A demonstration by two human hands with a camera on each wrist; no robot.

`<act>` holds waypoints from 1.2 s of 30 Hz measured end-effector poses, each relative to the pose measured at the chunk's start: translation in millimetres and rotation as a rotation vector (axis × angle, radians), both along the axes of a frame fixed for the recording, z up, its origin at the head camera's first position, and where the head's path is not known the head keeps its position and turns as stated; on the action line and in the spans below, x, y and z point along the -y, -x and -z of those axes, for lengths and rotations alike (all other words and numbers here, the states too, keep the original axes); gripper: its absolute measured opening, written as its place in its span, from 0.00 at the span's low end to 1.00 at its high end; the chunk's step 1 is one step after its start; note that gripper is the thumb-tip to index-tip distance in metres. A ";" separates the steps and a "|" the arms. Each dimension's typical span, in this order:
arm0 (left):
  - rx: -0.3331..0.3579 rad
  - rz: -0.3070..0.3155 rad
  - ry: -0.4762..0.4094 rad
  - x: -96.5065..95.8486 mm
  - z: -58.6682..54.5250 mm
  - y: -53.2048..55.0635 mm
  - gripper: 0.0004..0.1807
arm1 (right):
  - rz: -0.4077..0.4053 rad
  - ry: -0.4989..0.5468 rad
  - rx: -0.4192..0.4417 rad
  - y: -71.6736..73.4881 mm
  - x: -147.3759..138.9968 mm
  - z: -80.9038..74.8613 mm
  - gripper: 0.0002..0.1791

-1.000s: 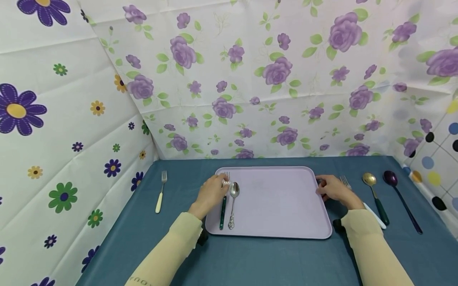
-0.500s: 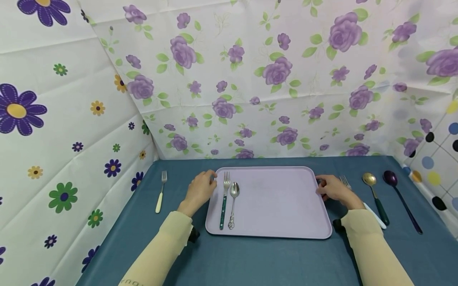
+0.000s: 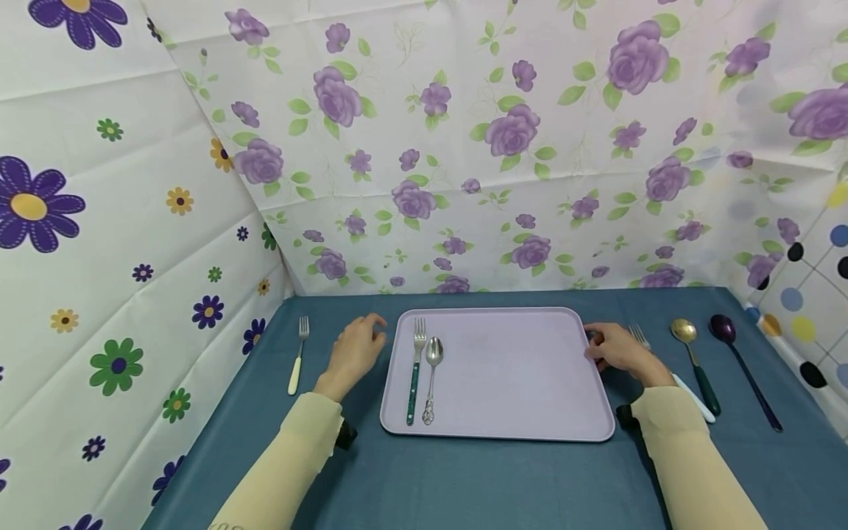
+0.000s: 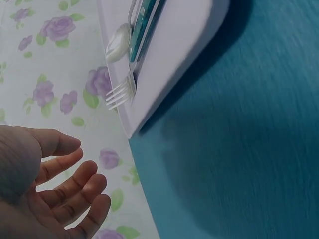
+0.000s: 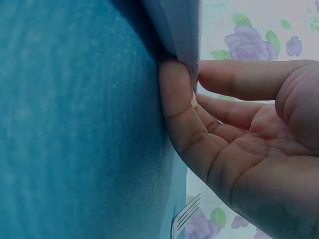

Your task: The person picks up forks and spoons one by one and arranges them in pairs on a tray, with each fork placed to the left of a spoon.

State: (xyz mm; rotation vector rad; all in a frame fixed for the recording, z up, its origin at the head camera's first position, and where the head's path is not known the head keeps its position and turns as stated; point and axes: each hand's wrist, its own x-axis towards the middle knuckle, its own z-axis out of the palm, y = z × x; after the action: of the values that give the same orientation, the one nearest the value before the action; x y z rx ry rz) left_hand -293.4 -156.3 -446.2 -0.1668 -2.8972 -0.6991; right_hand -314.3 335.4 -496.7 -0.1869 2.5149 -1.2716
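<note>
A pale lilac tray (image 3: 517, 375) lies on the blue cloth. Near its left edge rest a fork (image 3: 414, 386) with a green handle and a silver spoon (image 3: 433, 352) with an ornate handle, side by side. My left hand (image 3: 353, 352) hovers left of the tray, touching nothing; in the left wrist view its fingers are loosely bent and apart. At the tray's right rim my right hand (image 3: 623, 350) pinches the edge. The right wrist view shows a fingertip (image 5: 175, 79) low against the tray's side, with the thumb at the rim.
Left of the tray lies a fork (image 3: 297, 361) with a cream handle. Beyond the right hand are a white-handled fork (image 3: 692, 399) partly hidden by that arm, a gold spoon (image 3: 684, 331) with a green handle, and a dark purple spoon (image 3: 722, 330). Flowered sheets (image 3: 464, 147) stand behind.
My left hand has come off the green-handled fork and moved left, clear of the tray, its fingers loosening. My right hand stays at the tray's right rim.
</note>
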 end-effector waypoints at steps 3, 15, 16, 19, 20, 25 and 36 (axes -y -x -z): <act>-0.013 0.002 0.002 4.7 -0.3 -0.7 0.12 | -0.007 -0.001 -0.001 -0.2 -0.6 0.2 0.35; 0.004 -0.019 0.017 23.5 -2.1 5.4 0.13 | -0.002 -0.007 0.004 -0.2 -0.4 -1.0 0.35; 0.008 -0.027 0.019 25.8 -2.1 5.6 0.14 | -0.004 -0.006 0.005 -0.4 -0.2 -1.2 0.35; 0.013 -0.046 0.023 32.3 -2.1 6.1 0.14 | -0.004 -0.002 0.007 -0.8 0.7 -1.8 0.36; 0.017 -0.052 0.025 34.6 -2.2 5.8 0.14 | -0.004 -0.001 0.008 -0.5 1.3 -1.9 0.36; 0.026 -0.081 0.041 46.2 -1.2 2.5 0.14 | -0.009 0.009 0.001 1.7 6.3 -1.8 0.36; 0.069 -0.087 0.029 63.2 2.9 0.8 0.15 | 0.005 -0.005 0.000 -2.3 3.1 -5.0 0.36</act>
State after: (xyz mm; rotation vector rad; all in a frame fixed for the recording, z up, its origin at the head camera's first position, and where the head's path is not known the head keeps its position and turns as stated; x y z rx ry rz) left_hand -294.2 -219.5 -449.1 -0.0199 -2.9608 -0.6608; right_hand -311.9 332.3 -491.6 -0.1795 2.5198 -1.2673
